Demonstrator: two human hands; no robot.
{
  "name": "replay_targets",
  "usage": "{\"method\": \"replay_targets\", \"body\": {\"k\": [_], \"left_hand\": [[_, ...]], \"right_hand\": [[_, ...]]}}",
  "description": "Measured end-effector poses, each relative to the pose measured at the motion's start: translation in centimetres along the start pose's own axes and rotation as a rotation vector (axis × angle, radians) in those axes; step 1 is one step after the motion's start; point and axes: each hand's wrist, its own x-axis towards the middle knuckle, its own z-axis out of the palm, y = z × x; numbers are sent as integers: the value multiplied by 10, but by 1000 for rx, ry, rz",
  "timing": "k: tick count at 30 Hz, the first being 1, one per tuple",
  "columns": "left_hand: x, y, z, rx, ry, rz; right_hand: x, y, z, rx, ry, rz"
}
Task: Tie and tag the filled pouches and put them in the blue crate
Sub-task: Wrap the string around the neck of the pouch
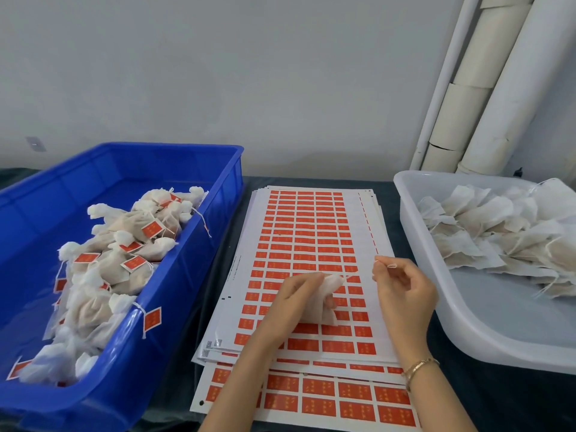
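Note:
My left hand (296, 294) grips a white filled pouch (324, 302) by its gathered neck, above the stack of red tag sheets (307, 232). A thin string (350, 276) runs from the pouch's neck to my right hand (402, 288), which pinches the string's end between thumb and fingers. The blue crate (199, 244) on the left holds several tied pouches (121, 260) with red tags. A white tub (461, 310) on the right holds several untied filled pouches (498, 232).
A dark cloth covers the table (389, 191). More tag sheets (327, 397) stick out from under the stack at the front. White pipes (486, 88) stand against the wall at the back right. A gold bracelet (419, 366) is on my right wrist.

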Motion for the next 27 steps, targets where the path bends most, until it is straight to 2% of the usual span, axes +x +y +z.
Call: {"method": "replay_targets", "body": {"k": [6, 10, 14, 17, 24, 27], "left_hand": [[2, -7, -1, 27, -41, -104], [1, -9, 1, 80, -41, -75], [2, -13, -1, 77, 7, -134], [2, -11, -1, 37, 12, -70], [5, -2, -5, -339, 199, -1], [4, 0, -7, -362, 243, 38]], "right_hand": [[3, -1, -2, 150, 45, 63], [3, -2, -2, 176, 47, 75], [4, 1, -2, 167, 48, 102], [6, 4, -1, 58, 32, 86], [-3, 6, 6, -231, -246, -2], [-8, 7, 11, -303, -389, -77]]}}
